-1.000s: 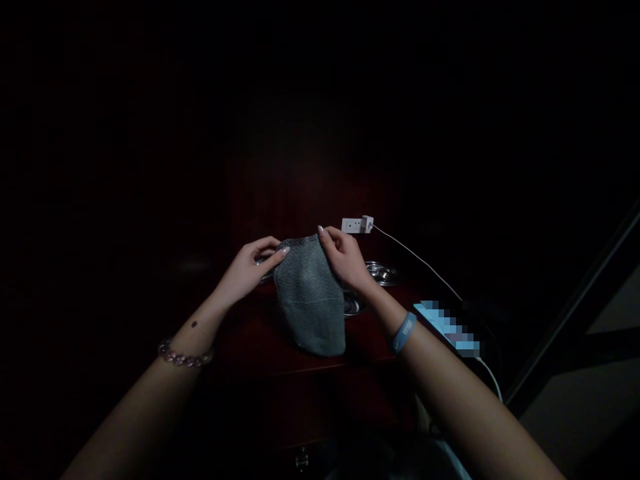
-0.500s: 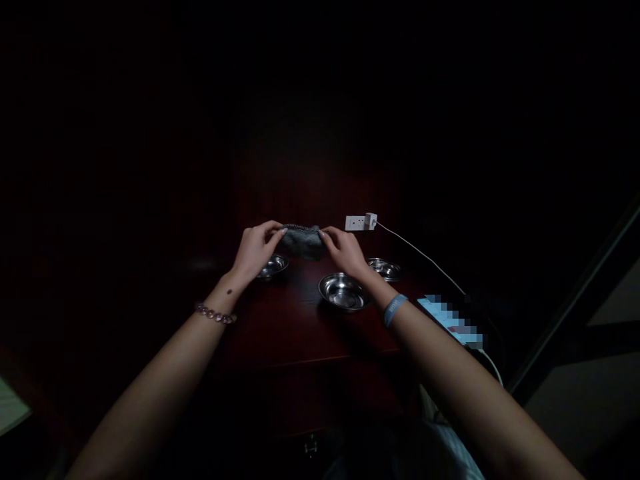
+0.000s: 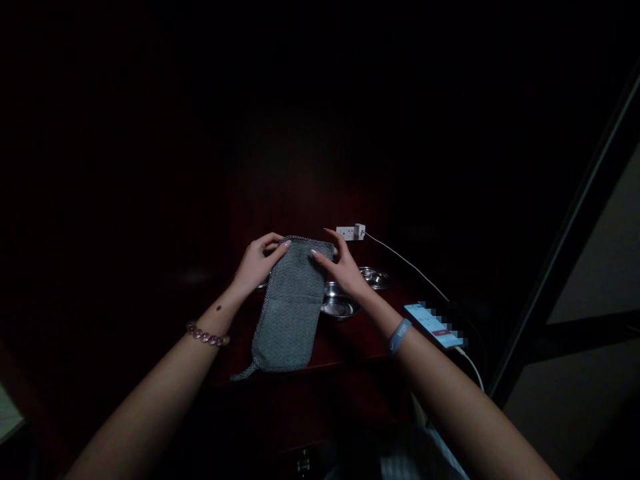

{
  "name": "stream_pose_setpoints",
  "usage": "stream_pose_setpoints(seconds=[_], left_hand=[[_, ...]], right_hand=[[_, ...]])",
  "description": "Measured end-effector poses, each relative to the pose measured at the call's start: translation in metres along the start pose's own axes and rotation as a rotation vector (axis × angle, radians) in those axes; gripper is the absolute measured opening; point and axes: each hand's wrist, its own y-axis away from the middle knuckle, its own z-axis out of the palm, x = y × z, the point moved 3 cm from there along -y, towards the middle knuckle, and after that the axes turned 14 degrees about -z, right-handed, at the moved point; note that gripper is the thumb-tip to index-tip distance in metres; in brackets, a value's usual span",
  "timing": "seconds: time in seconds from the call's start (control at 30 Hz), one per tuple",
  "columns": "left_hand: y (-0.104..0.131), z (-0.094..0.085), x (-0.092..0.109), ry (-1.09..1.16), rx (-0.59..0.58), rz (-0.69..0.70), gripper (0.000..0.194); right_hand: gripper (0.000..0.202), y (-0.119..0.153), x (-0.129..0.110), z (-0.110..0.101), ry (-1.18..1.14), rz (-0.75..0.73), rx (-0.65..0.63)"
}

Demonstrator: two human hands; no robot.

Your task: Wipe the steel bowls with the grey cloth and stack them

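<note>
- Your left hand [image 3: 255, 267] pinches the top-left corner of the grey-green cloth [image 3: 295, 307], thumb in front, fingers bent behind.
- Your right hand [image 3: 350, 270] is partly spread at the top-right corner: thumb on the front face, index finger raised clear. You cannot tell how firmly it grips; the other fingers are mostly hidden.
- The cloth hangs spread between both hands, above the dark red table [image 3: 363, 343], its loop [image 3: 244, 372] trailing from the lower-left corner.
- Just beyond the cloth, a metal bowl [image 3: 341, 308] is partly covered; another bowl [image 3: 376, 279] sits farther back, right.
- Near your right forearm: a lit phone [image 3: 429, 323].
- Behind: a charger [image 3: 359, 231] in a wall socket [image 3: 344, 233].
</note>
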Motion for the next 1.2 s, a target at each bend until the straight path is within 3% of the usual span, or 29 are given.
stream_pose_setpoints(seconds=[0.13,0.27,0.43,0.53,0.67,0.77,0.9,1.03,1.1,1.2], left_hand=[[0.005,0.008,-0.004,0.110,-0.008,-0.087,0.041],[0.007,0.013,-0.011,0.085,0.010,-0.107,0.034],[0.001,0.005,-0.031,0.129,0.091,-0.167,0.032],[-0.002,0.000,-0.048,0.230,0.195,-0.205,0.034],[-0.006,0.003,-0.069,0.324,0.269,-0.233,0.035],[-0.017,0.002,-0.072,0.308,0.262,-0.180,0.038],[-0.023,-0.014,-0.062,0.223,0.214,-0.022,0.045],[0.016,-0.029,-0.067,0.106,0.128,0.035,0.048],[0.051,-0.030,-0.081,0.032,0.024,-0.002,0.044],[0.104,-0.027,-0.113,-0.135,-0.202,-0.135,0.033]], right_hand=[[0.061,0.018,0.018,0.017,-0.284,0.318,-0.011],[0.060,0.035,0.031,0.045,-0.477,0.426,-0.032],[0.054,0.046,0.048,0.048,-0.317,0.418,0.077],[0.057,0.052,0.060,0.038,-0.174,0.386,0.053],[0.059,0.059,0.077,0.034,-0.198,0.413,0.008],[0.054,0.049,0.086,0.040,-0.241,0.383,0.012],[0.037,0.025,0.090,0.047,-0.135,0.210,0.094],[0.021,0.036,0.094,0.052,-0.012,0.154,0.016],[0.019,0.064,0.096,0.051,0.075,0.172,-0.071],[0.031,0.116,0.092,0.046,0.224,0.138,-0.321]])
